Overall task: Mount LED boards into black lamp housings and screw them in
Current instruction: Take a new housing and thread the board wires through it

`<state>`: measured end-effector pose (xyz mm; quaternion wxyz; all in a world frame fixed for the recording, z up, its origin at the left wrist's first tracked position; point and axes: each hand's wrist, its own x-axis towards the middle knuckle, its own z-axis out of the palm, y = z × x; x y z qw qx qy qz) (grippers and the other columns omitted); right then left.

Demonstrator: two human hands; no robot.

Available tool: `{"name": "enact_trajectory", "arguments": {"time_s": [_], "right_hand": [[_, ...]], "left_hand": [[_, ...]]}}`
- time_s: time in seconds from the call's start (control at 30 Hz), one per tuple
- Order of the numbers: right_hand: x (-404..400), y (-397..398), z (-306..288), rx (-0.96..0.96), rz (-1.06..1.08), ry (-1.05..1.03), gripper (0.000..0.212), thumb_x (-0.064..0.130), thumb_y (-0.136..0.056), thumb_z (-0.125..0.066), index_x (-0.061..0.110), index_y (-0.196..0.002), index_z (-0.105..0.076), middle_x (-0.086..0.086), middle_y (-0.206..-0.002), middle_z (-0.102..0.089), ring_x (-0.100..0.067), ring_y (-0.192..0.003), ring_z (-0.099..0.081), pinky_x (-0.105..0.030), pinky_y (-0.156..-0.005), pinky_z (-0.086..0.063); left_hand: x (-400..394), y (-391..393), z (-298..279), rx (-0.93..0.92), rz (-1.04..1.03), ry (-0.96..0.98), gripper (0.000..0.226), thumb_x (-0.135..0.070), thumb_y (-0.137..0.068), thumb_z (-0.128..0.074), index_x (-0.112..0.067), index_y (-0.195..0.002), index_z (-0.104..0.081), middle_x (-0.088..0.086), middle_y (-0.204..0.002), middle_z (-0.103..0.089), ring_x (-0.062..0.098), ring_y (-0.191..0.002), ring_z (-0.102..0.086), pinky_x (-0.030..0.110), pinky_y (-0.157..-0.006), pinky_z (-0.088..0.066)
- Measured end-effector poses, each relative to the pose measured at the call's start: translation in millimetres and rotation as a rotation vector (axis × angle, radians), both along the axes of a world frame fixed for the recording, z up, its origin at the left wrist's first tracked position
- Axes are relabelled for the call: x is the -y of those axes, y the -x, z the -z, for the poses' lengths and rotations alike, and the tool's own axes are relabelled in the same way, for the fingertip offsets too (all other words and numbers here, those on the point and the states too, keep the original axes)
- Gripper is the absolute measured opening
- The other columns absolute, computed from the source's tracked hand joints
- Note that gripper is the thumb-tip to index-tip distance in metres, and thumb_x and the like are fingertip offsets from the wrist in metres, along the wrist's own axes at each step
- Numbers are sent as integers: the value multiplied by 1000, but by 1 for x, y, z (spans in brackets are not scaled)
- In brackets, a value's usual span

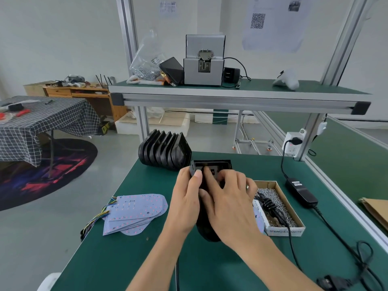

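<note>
Between the two hands, at the middle of the green matte worktop (130,259), lies one black lamp housing (212,164), a smooth plastic shell with a squared far end and a rounded near end. The left hand (184,204) has its grip curled round the housing's left edge, thumb laid over the rim. The right hand (228,204) lies across the top of the housing, fingers bent down into its open cavity; whether that grip pinches anything inside cannot be told, since the hand hides it.

Just beyond the left hand stands a row of more black housings (164,151), glossy, set on edge and leaning like ribs. Left of the left hand sits a fanned stack of LED boards (136,213), thin pale flat plates with one rounded end, dotted with small reddish spots, and a bundle of coloured wires (98,219) trailing off their left edge over the worktop's side.

Just right of the right hand is a shallow cardboard box (283,229) filled with small shiny metal screws (273,198), with a coiled black cable (268,206) lying on them. Further right rests a black oblong power adapter (301,192), its cord running toward the near edge.

On the shelf above, well beyond both hands, stands a boxy grey metal screw feeder (204,59).
</note>
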<state>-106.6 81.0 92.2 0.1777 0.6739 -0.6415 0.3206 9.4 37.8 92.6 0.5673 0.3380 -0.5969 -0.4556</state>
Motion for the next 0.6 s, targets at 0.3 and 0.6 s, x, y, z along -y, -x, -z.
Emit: {"name": "enact_trajectory", "arguments": {"time_s": [0.3,0.6], "right_hand": [[-5,25,-8,470,-113,137,28,50,-96,-57,35,-115,-71,18,-123,-52,-6,-124,-49,-38,-106,-29],[21,65,-25,980,-343,-370,20,15,-107,-57,22,-104,-75,-1,-103,-79,-28,-104,-72,-46,-99,-52]], "left_hand": [[-2,-5,1,20,11,18,39,-48,-100,-44,-18,-110,-66,11,-118,-65,28,-115,-61,54,-107,-46],[1,-3,15,-36,22,-250,26,-79,-76,-52,-70,-96,-67,-55,-104,-57,-34,-105,-48,22,-100,-37]]}}
